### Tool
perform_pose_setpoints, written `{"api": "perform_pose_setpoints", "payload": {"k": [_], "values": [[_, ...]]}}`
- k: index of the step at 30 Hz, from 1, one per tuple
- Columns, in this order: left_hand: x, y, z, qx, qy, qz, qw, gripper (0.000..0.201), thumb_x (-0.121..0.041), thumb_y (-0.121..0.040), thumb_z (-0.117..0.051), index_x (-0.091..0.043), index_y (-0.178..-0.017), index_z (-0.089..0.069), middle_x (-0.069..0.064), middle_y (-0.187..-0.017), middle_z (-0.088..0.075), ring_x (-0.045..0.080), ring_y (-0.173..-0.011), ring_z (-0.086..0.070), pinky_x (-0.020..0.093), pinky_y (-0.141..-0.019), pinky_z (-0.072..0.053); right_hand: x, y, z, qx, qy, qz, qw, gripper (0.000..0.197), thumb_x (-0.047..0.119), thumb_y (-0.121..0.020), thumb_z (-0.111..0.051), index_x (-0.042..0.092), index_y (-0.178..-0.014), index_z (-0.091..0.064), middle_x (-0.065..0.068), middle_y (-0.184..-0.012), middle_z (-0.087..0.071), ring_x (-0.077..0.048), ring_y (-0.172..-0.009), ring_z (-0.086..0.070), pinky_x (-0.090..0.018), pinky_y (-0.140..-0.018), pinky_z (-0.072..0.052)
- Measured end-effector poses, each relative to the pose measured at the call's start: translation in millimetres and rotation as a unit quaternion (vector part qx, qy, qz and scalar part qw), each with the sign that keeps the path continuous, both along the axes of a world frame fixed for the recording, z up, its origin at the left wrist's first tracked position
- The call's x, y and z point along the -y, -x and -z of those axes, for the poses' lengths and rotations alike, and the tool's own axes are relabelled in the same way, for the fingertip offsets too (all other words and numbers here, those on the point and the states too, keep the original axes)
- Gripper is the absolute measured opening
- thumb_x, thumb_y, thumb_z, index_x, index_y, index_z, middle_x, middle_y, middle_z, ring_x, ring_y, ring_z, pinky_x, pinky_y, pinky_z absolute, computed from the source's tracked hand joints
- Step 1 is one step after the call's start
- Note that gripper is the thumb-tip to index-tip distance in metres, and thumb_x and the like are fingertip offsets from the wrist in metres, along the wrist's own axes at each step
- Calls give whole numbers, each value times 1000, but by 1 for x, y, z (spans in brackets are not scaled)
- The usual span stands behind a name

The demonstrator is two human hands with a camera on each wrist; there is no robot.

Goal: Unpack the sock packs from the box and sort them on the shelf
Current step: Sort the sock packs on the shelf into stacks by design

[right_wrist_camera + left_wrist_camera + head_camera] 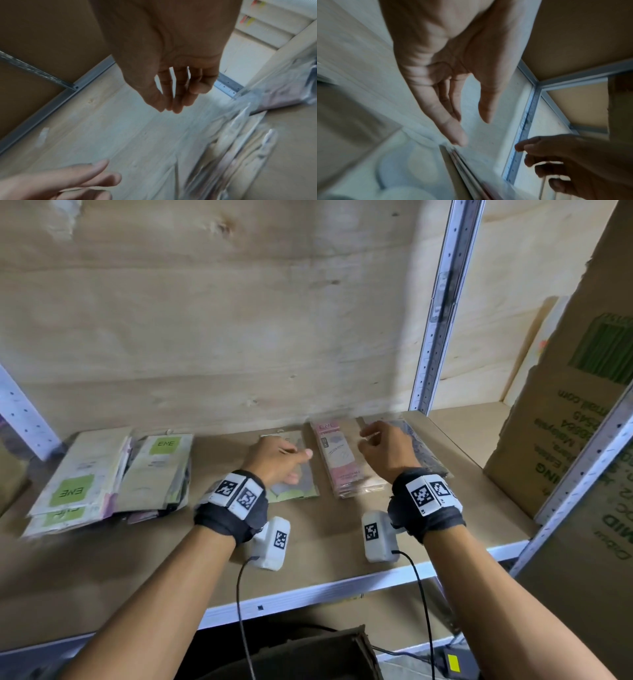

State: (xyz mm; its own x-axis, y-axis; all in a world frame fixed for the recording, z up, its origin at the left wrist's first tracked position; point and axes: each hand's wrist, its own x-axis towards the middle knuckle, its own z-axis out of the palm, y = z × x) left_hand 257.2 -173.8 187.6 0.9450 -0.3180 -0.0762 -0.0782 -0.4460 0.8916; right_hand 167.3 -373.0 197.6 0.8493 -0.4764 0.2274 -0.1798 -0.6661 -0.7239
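Sock packs lie in groups on the shelf board (137,570). A loose pile with green ENE labels (113,474) is at the left. A grey and green pack (303,486) lies in the middle, then a pink pack (339,460), then a dark pack (426,450) at the right. My left hand (291,460) hovers over the grey and green pack with straight fingers (453,135) and holds nothing. My right hand (371,440) hovers between the pink and dark packs, its fingers (176,102) loosely curled and empty. Shiny packs (248,142) show blurred in the right wrist view.
A large printed cardboard box (575,412) stands at the shelf's right end, behind a metal upright (442,313). The plywood back wall (222,320) closes the shelf. Below the shelf edge a dark open box (308,652) shows between my forearms.
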Motion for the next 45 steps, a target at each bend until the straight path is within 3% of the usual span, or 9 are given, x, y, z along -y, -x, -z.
{"api": "perform_pose_setpoints", "payload": {"k": [2,14,20,23,28,32,40,43,45], "values": [[-36,-5,1,18,42,-31,998,21,-27,-84,-81,-11,-94,-74,3,-66,-73,19,-57,-72,34,-70,-62,-19,2,-6,18,6,-59,998,16,13,-91,-64,10,-105,-71,-8,-94,-74,-19,-80,-67,-20,-67,-51],[-196,-28,15,78,116,-224,964,6,-20,-86,-73,-20,-80,-74,-3,-60,-73,7,-47,-63,16,-45,-50,-166,-58,-4,-87,-31,-258,962,12,13,-92,-58,13,-91,-70,-3,-75,-72,-12,-57,-65,-13,-52,-45],[-238,-40,10,68,132,-264,953,9,-19,-87,-71,-16,-79,-72,0,-62,-72,15,-52,-61,23,-54,-52,-229,-111,6,-167,-132,-251,944,7,10,-96,-56,6,-90,-60,-11,-77,-66,-23,-59,-64,-36,-63,-60],[-251,-42,9,64,135,-276,950,9,-19,-88,-70,-14,-81,-72,3,-65,-73,14,-50,-61,22,-51,-50,-251,-134,18,-209,-155,-234,937,24,26,-92,-67,8,-87,-53,-14,-82,-67,-31,-70,-67,-49,-76,-62],[-259,-38,7,57,127,-281,950,9,-20,-89,-69,-15,-83,-71,0,-64,-73,9,-47,-60,17,-46,-49,-270,-156,39,-256,-160,-220,928,78,49,-74,-81,-1,-126,-51,-18,-115,-67,-35,-98,-68,-50,-90,-56],[-259,-32,7,62,121,-285,949,8,-20,-90,-68,-14,-85,-72,2,-69,-74,8,-48,-61,16,-48,-51,-285,-159,41,-253,-117,-209,937,94,58,-58,-87,10,-128,-46,-10,-120,-62,-34,-105,-64,-50,-92,-54],[-259,-26,14,51,128,-278,951,7,-17,-88,-69,-11,-86,-73,5,-70,-73,11,-49,-61,24,-51,-50,-265,-152,38,-273,-132,-194,933,66,23,-69,-90,4,-122,-57,-16,-114,-67,-35,-104,-67,-48,-93,-55],[-248,-22,13,31,159,-261,952,6,-13,-90,-68,-9,-89,-71,11,-76,-71,14,-49,-60,24,-51,-51,-238,-130,31,-240,-184,-215,929,35,12,-79,-81,2,-107,-62,-10,-84,-65,-19,-61,-61,-24,-55,-50],[-239,-17,10,-13,210,-236,949,11,-19,-92,-70,-9,-98,-69,10,-88,-72,15,-55,-70,24,-48,-52,-220,-110,24,-196,-223,-228,927,21,10,-85,-74,5,-103,-63,-13,-86,-62,-23,-69,-56,-24,-51,-42]]}}
